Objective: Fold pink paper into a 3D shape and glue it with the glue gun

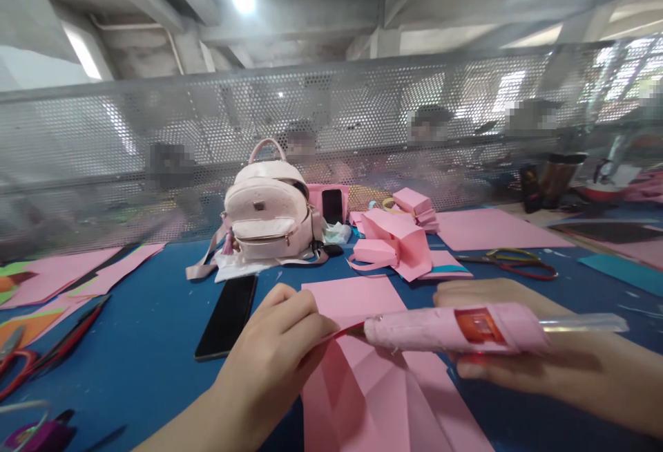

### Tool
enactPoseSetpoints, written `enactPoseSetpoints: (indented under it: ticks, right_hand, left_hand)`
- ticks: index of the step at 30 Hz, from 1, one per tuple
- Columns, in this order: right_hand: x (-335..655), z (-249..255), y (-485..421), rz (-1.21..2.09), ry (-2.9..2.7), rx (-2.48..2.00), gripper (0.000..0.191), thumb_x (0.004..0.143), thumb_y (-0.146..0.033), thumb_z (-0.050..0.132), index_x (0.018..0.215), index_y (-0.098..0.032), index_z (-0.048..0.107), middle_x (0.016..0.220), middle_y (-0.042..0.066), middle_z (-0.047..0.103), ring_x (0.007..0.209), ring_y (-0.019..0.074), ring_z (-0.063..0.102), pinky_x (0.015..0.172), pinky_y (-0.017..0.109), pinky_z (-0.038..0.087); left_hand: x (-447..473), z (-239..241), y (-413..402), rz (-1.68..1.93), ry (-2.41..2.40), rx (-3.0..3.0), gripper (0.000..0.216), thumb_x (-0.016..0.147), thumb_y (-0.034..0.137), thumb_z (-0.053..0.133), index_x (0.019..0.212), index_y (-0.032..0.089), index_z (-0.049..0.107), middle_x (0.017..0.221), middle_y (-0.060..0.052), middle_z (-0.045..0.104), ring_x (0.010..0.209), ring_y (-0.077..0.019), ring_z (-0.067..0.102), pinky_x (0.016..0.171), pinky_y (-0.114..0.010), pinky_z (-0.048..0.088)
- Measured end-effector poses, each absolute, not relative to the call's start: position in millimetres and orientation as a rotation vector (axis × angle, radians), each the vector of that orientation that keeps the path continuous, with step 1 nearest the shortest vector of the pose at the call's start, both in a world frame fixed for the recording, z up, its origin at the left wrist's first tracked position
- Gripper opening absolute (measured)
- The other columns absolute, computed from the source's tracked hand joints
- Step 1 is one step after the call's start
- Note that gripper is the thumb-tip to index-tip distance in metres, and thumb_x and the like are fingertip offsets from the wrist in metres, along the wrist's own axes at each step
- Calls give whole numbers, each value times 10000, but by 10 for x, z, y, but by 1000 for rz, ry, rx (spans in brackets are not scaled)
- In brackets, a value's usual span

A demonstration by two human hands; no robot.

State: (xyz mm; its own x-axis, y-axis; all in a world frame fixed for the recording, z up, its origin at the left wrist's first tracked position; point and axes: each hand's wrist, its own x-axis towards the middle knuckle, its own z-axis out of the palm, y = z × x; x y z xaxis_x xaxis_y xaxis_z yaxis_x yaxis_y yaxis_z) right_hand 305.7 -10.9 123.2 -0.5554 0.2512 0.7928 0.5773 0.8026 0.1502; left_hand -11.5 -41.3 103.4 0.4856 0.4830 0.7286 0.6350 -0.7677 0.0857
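Right hand [523, 348] grips the pink glue gun [456, 329], nozzle at the folded pink paper [362, 376]; left hand [280, 348] pinches that paper's edge, phone [228, 315] just beside.

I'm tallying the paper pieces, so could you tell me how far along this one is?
Done: folded pink pieces sit piled by the backpack. In hand: the left hand pinches a creased pink sheet while the right hand points a glue gun at its fold. Left: this sheet is open, and flat pink sheets lie unfolded.
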Motion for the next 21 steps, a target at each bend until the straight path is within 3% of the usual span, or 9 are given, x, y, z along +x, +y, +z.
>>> enactPoseSetpoints:
  ticks: [4,8,11,16,21]
  right_hand:
    - [2948,1437,-55,65,-2505,-759,325,926,-607,579,1124,-426,763,734,-29,765,749,241,740,694,315,651]
    - [2954,1420,-97,306,-2495,-811,298,933,-555,594,1158,-432,747,926,-31,783,844,246,738,868,335,631]
    - [2965,1387,-100,373,-2502,-808,292,959,-514,567,1169,-409,740,1096,-27,757,922,241,729,884,346,623]
    - [2940,1412,-89,421,-2535,-803,288,981,-508,518,1105,-402,756,927,-21,760,833,231,721,794,360,634]
    - [2981,1407,-91,391,-2577,-795,337,968,-551,533,1239,-436,696,1145,-6,724,1137,250,657,941,358,600]
  left_hand:
    - [-123,1040,-420,-1137,-947,-2530,131,934,44,583,915,147,661,736,-13,562,689,-155,432,611,-246,379]
    - [-127,1041,-419,-1138,-943,-2532,139,941,47,571,923,147,666,735,-15,564,686,-156,430,609,-242,380]
    - [-122,1044,-413,-1145,-941,-2530,139,942,48,571,909,148,662,730,-13,565,684,-153,437,614,-236,383]
    - [-117,1059,-416,-1146,-946,-2525,143,956,62,556,915,154,659,725,-12,564,678,-154,435,608,-232,377]
    - [-120,1050,-419,-1155,-952,-2517,148,945,47,564,895,160,647,721,-7,556,672,-152,428,604,-236,365]
